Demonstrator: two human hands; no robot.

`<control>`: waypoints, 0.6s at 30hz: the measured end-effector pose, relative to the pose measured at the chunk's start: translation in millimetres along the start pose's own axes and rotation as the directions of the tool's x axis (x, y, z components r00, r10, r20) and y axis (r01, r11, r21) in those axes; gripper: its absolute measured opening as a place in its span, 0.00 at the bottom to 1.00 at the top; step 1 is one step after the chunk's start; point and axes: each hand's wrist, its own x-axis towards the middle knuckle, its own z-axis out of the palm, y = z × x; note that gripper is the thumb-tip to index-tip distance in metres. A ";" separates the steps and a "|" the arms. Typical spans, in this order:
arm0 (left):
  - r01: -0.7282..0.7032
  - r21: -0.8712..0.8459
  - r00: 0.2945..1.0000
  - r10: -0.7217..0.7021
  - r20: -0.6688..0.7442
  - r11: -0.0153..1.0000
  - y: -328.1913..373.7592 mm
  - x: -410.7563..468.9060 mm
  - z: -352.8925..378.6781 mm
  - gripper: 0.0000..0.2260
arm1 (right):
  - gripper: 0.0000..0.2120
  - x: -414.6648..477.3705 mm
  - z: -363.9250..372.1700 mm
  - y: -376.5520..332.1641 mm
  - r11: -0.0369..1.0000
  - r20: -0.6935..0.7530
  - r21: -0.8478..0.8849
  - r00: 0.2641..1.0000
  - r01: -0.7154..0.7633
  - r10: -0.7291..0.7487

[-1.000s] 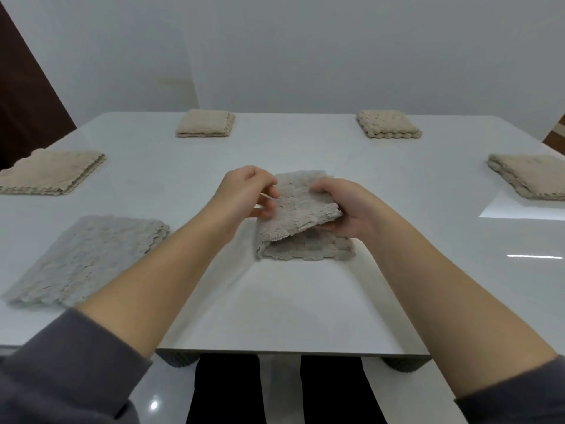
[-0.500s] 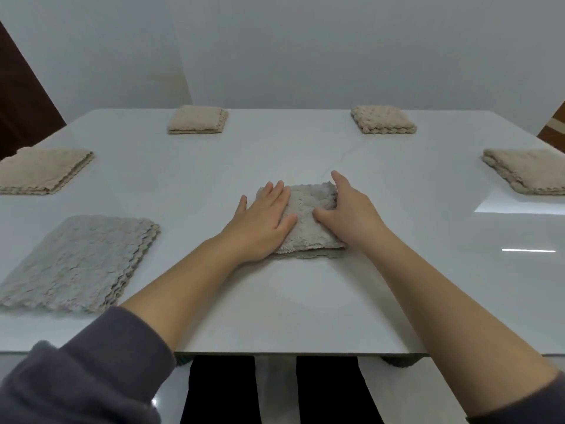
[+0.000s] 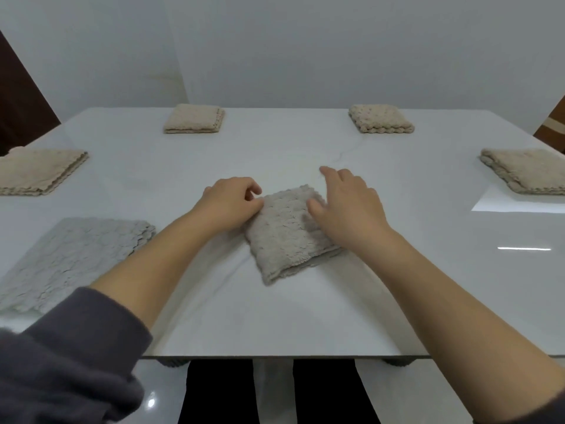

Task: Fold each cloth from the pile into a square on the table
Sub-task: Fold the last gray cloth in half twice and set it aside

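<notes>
A beige-grey folded cloth (image 3: pixel 287 234) lies as a small square in the middle of the white table (image 3: pixel 275 316), turned at a slant. My left hand (image 3: pixel 227 203) has its fingers curled at the cloth's far left corner and pinches the edge there. On the cloth's right side rests my right hand (image 3: pixel 345 206), fingers relaxed and spread, thumb on the fabric. An unfolded grey cloth (image 3: pixel 73 258) lies flat at the near left.
Several folded beige cloths sit around the table: far left (image 3: pixel 39 171), back left (image 3: pixel 194 118), back right (image 3: pixel 380 118) and far right (image 3: pixel 526 169). The table's front edge runs just below my forearms. A dark door stands at the far left.
The top half was laid down and both hands pressed the cloth flat. Since then the cloth has turned to a slant, my left fingers have curled at its corner, and my right hand has lifted partly.
</notes>
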 end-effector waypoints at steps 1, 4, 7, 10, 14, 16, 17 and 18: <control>0.010 -0.020 1.000 -0.010 -0.002 1.000 -2.8 -8.8 -1.6 0.09 | 0.27 -3.0 3.4 -5.7 0.999 0.054 -0.014 0.998 0.035 -0.034; 0.091 -0.157 0.996 -0.089 0.023 0.983 -10.5 -38.1 -4.2 0.07 | 0.26 -7.1 21.4 -14.0 0.994 0.220 -0.068 0.973 0.086 -0.069; 0.174 -0.364 0.984 -0.147 0.102 0.915 -12.9 -56.9 -3.4 0.07 | 0.28 -3.3 28.0 -13.8 0.993 0.202 -0.112 0.979 0.035 -0.012; 0.243 -0.500 0.970 -0.202 0.136 0.831 -11.2 -57.5 -2.0 0.06 | 0.27 -8.6 30.3 -20.0 0.994 0.159 -0.105 0.987 0.027 -0.010; 0.308 -0.503 0.951 -0.240 0.197 0.807 -16.3 -54.2 0.8 0.08 | 0.28 -18.5 43.3 -22.4 0.999 0.240 0.039 0.970 0.036 -0.044; 0.324 -0.524 0.946 -0.255 0.202 0.788 -22.4 -54.6 0.4 0.08 | 0.28 -11.6 47.8 -19.0 0.996 0.241 0.067 0.967 0.064 -0.078; 0.325 -0.528 0.946 -0.262 0.193 0.785 -25.1 -55.2 -0.5 0.08 | 0.28 -5.9 49.4 -18.9 0.993 0.237 0.081 0.966 0.090 -0.107; 0.325 -0.527 0.946 -0.272 0.178 0.786 -27.5 -55.8 -1.4 0.08 | 0.28 0.2 51.1 -19.7 0.988 0.232 0.096 0.962 0.122 -0.141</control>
